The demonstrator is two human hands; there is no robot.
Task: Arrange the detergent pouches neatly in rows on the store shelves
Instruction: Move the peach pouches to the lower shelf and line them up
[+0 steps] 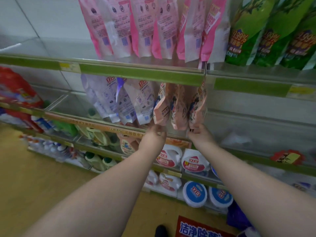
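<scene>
Peach pouches (179,106) on middle shelf (142,75), pinched at bottom corners by left hand (154,135) and right hand (199,133); lilac pouches (119,100) left of grip leaning, unstraightened.

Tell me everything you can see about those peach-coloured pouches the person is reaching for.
The peach pouches are soft, glossy plastic bags with a dark floral print. About three stand upright, pressed side by side, on the middle shelf, tops hidden behind the green shelf edge above. Lilac pouches crowd their left side. The left hand touches the leftmost one's base; the right hand pinches the rightmost one's bottom corner.
</scene>
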